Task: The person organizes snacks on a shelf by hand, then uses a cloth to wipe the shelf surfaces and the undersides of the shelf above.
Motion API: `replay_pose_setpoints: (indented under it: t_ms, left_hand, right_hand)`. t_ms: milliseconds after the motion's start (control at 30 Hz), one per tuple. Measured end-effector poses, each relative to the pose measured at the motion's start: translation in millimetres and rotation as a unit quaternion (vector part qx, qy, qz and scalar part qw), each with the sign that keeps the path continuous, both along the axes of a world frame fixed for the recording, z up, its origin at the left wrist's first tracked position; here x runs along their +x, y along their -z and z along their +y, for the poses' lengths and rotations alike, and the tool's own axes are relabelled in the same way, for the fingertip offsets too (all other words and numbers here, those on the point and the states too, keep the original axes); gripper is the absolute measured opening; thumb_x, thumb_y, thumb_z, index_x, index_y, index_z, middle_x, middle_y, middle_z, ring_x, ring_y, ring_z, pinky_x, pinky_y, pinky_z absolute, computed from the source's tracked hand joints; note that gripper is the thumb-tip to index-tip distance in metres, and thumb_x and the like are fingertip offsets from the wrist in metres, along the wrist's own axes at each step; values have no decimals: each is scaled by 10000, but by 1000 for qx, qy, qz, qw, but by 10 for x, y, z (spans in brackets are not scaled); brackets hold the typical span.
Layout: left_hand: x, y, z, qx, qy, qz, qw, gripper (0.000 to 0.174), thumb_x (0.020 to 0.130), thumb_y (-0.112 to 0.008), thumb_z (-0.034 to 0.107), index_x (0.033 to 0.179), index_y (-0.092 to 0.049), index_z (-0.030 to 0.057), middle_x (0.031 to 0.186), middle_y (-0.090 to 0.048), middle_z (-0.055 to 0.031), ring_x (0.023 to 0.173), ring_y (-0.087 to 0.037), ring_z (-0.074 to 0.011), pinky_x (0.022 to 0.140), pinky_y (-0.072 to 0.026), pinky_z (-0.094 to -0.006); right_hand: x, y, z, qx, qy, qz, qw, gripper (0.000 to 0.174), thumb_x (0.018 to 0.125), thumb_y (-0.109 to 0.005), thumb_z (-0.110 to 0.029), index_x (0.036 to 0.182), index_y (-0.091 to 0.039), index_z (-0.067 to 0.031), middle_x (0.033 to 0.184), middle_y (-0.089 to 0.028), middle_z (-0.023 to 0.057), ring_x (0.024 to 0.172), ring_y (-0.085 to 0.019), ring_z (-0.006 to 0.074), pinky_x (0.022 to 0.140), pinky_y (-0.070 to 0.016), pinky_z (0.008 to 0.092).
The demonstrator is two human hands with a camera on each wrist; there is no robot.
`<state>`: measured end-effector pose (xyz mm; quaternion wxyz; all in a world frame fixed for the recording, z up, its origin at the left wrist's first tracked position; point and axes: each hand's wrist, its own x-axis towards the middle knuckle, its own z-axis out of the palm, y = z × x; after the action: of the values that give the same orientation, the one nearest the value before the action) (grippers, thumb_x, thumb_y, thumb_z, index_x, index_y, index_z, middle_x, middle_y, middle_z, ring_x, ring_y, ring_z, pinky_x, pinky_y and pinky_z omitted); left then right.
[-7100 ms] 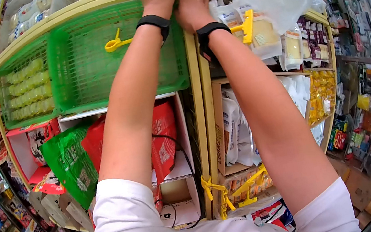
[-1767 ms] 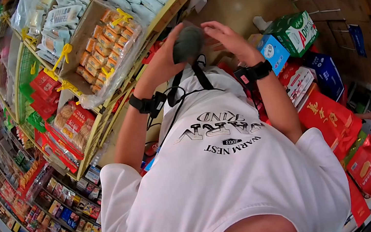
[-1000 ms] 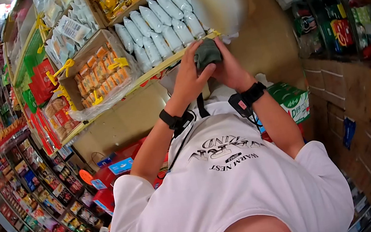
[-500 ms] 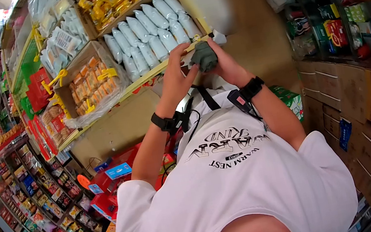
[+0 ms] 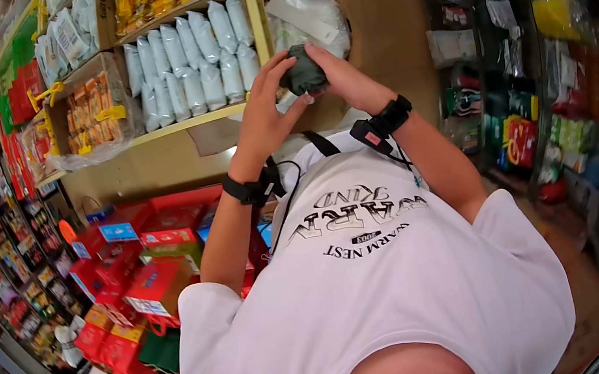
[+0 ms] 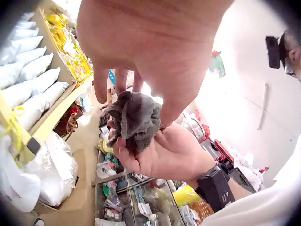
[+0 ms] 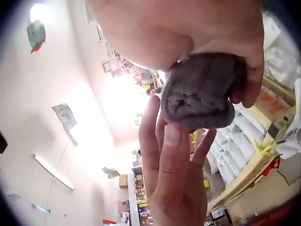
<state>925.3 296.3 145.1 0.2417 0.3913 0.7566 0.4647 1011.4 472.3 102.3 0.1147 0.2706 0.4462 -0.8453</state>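
A dark grey-green fuzzy cloth (image 5: pixel 305 72), folded into a compact bundle, is held up in front of the white shirt. My right hand (image 5: pixel 354 85) grips it, and in the right wrist view the fingers bend round one end of the cloth (image 7: pixel 200 94). My left hand (image 5: pixel 260 122) is beside it with loosely spread fingers, thumb tip at the bundle's lower edge. From the left wrist, the cloth (image 6: pixel 134 117) shows creased layers between the two hands. Part of the right hand's fingers is hidden behind the bundle.
Beyond the hands stands a shelf with white packets (image 5: pixel 190 66) and a box of orange-wrapped snacks (image 5: pixel 90 112). Red gift boxes (image 5: pixel 163 279) are stacked on the left. A clear plastic bag (image 5: pixel 335 24) lies near the shelf corner; a goods rack (image 5: pixel 486 66) stands right.
Earlier both hands were up at the shelf top; they have since come down to the cloth in front of the body. The view has swung right, and the cloth has been turned between the hands.
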Motion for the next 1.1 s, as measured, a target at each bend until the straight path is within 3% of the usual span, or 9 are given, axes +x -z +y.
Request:
replay_pose_setpoints:
  t_ms: [233,400,467,500,567,733,800,867,1100]
  left_hand:
    - [277,-33,763,-25,-70,17,997,582,866,-735,31,1410,-533,78,1470,-530,-137,1304,-563,-340,1032,-489,-399]
    - [282,18,879,-46,-90,3,995,594,866,-730,16,1422,-530,82,1399,-586,-123,1208,-625,-311,1002,-511,-391]
    - [264,42,1008,-40,-105,-107,988,605,872,-725,10,1436,-526,100,1348,-615,-110,1135,-656,-279,973,-524,-385]
    - [271,38,1103,-38,-110,-109,987,605,872,-725,10,1436,-526,100,1348,-615,-110,1135,-656,-279,973,-524,-385]
    - [244,16,1317,-37,-112,-132,984,585,848,-728,23,1400,-547,93,1335,-622,-136,1108,-662,-309,956,-538,-387]
    - [115,91,2039,-47,-133,-92,986,562,848,-703,19,1388,-551,57,1299,-638,-151,1096,-659,-331,955,-531,-405]
    - [70,301,2393,-30,-160,-86,983,541,900,-650,19,1426,-538,80,1326,-626,-123,1111,-648,-265,962,-526,-379]
    - [6,403,2820,1,-200,-169,965,504,925,-603,46,1424,-530,48,1338,-621,-157,1157,-639,-282,1003,-507,-387]
    - [-284,158,4089,-60,-172,-193,964,711,974,-693,398,1522,-402,50,1475,-521,-196,1288,-577,-320,1085,-452,-390]
  right_hand:
    - [76,-37,902,86,-45,-51,994,678,938,-709,-541,1356,-529,-39,1182,-614,83,1047,-576,144,821,-461,291]
    - [131,-111,1184,131,-84,-48,987,682,922,-736,-518,1346,-532,-25,1142,-624,84,1013,-581,156,782,-469,298]
    - [73,-123,1380,160,-80,-33,983,673,912,-750,-506,1322,-546,-12,1102,-637,85,998,-583,163,773,-475,303]
    - [53,-177,1491,137,-88,-51,985,530,948,-757,-381,1296,-548,-40,1136,-631,51,1037,-584,118,904,-458,288]
    - [31,-131,1699,152,-92,-30,984,493,953,-755,-359,1275,-564,-38,1117,-640,47,1026,-586,119,905,-458,283]
    - [-308,-9,2456,143,-104,2,984,463,930,-787,-297,1239,-596,-12,1085,-668,74,1005,-606,138,874,-482,276]
    - [-441,95,2825,155,-118,74,978,394,947,-771,-264,1205,-608,-15,1069,-674,62,983,-616,133,872,-484,275]
    - [-551,176,3200,187,-128,13,974,346,951,-764,-237,1174,-614,-20,1064,-674,57,980,-617,134,867,-487,278]
    - [-887,-345,4444,109,-158,-52,980,367,969,-723,-201,1258,-554,-49,1150,-620,51,1063,-603,143,869,-504,296]
